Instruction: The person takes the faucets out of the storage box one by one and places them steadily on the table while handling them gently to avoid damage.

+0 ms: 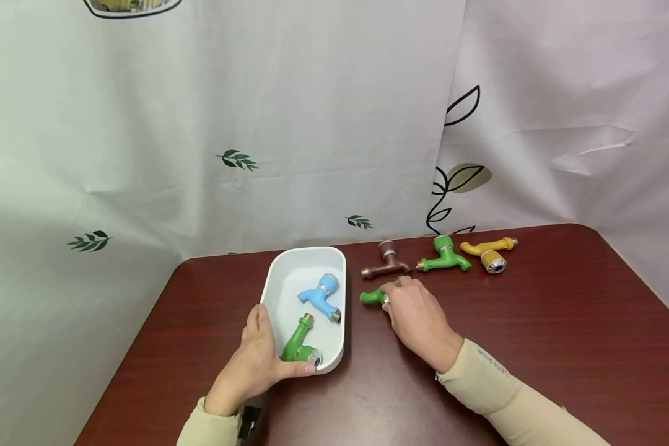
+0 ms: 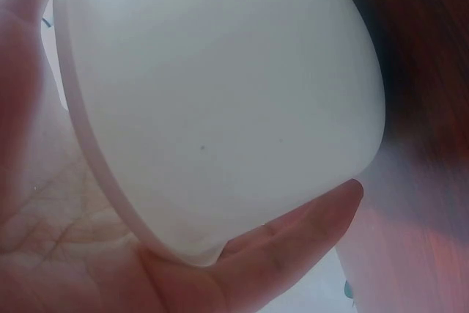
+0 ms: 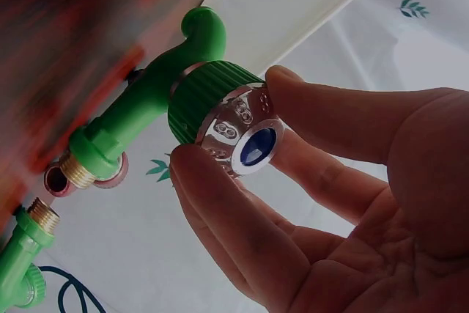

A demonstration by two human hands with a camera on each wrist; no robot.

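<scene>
My left hand [image 1: 252, 356] grips the near left corner of a white tray [image 1: 344, 310], thumb along the near rim and fingers against the outer left side. Inside the tray lie a blue tap [image 1: 316, 296] and a green tap [image 1: 297, 342]. To the right of the tray, my right hand [image 1: 420, 319] pinches another green tap [image 3: 157, 82] by its ribbed knob, thumb and fingertips around the silver cap with the blue centre. From the head view, this hand covers most of that tap; only its spout shows.
Behind the right hand, a brown tap [image 1: 389, 263], a green tap [image 1: 445, 255] and a yellow tap [image 1: 487, 251] lie in a row near the far edge of the dark red table [image 1: 563, 322]. A white curtain [image 1: 312, 124] with leaf prints hangs behind the table.
</scene>
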